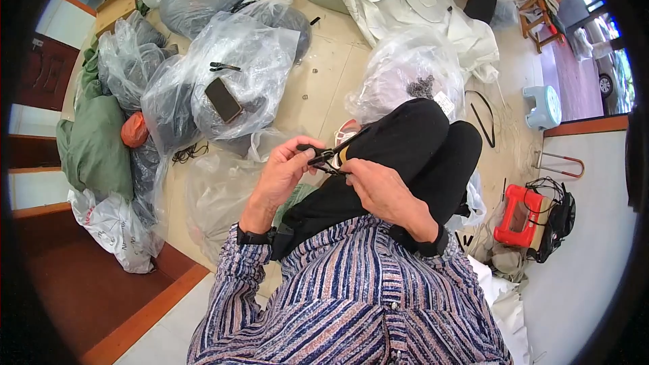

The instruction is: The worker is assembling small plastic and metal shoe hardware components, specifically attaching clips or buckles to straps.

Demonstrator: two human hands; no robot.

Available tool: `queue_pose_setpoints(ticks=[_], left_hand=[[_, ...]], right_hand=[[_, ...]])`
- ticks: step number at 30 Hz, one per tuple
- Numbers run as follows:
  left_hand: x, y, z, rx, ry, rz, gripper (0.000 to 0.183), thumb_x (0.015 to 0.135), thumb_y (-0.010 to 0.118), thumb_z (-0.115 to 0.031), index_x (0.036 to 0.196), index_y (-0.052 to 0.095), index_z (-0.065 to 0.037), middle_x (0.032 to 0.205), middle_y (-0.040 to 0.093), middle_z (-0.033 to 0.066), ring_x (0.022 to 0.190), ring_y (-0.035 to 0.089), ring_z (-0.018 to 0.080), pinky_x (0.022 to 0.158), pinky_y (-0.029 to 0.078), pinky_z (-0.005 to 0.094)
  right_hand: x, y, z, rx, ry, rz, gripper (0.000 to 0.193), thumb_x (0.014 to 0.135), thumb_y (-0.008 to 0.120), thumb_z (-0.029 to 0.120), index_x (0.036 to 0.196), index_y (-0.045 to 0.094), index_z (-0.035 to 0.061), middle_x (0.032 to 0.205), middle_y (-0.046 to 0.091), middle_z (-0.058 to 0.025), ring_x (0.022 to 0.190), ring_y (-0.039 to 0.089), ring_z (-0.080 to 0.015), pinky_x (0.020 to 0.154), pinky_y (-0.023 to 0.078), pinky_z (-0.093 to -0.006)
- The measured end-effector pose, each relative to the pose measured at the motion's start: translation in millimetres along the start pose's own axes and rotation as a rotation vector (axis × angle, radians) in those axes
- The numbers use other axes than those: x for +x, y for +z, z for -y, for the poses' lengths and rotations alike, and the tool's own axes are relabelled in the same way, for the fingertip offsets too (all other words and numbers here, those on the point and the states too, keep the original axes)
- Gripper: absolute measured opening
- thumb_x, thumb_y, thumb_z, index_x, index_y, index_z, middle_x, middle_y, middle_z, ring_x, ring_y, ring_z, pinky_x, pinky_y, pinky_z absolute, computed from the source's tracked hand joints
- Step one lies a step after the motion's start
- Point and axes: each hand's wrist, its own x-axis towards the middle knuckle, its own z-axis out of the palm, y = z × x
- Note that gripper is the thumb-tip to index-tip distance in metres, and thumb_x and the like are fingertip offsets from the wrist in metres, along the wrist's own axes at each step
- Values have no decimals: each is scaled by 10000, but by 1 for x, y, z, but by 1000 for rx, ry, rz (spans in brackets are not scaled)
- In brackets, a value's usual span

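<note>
Above my lap, both hands work on a thin black strap with what looks like a dark plastic buckle on it. My left hand pinches its left end between thumb and fingers. From the right, my right hand grips the lower right part, fingers pressed together. One end of the strap sticks out up and to the right, over my black trousers. The buckle's details are too small to make out, and my fingers partly cover it.
Clear plastic bags of dark goods lie ahead and to the left, a phone and a black clip on one. Another bag sits beyond my knees. At right are a blue stool and a red case.
</note>
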Motion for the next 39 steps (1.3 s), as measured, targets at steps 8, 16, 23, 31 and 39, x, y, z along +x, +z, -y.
queue_pose_setpoints(ticks=[8,16,23,31,39], left_hand=[[1,21,1,2,-22,-150,178,855,539,-77,1006,571,11,840,635,59,668,593,100,576,458,227],[3,25,1,112,121,-327,211,830,503,-22,1030,552,25,789,621,99,617,577,128,524,451,237],[9,14,-1,-198,189,-269,130,865,471,-102,867,537,10,924,595,139,846,610,233,733,516,357],[11,20,4,-72,139,-50,125,915,439,-147,925,478,-29,831,577,111,742,613,200,645,523,315],[13,37,13,-148,-86,-62,265,937,398,-171,1176,398,-55,896,601,112,744,618,163,574,523,270]], right_hand=[[-3,5,4,366,180,0,197,804,532,87,968,513,-20,754,575,-151,768,592,-266,675,450,-346],[-5,-6,-9,658,405,34,161,867,523,138,930,544,-8,725,562,-20,599,483,-61,544,391,-208],[-14,-6,-16,1041,318,12,171,913,446,112,1003,514,-16,812,606,-69,665,557,-91,570,446,-208],[-17,-9,-17,1026,299,-16,185,913,439,99,1061,498,5,808,598,-56,638,523,-67,535,414,-185],[-16,-7,-20,1024,365,-68,180,903,457,94,1061,501,20,769,578,-32,583,483,-52,485,373,-167]])
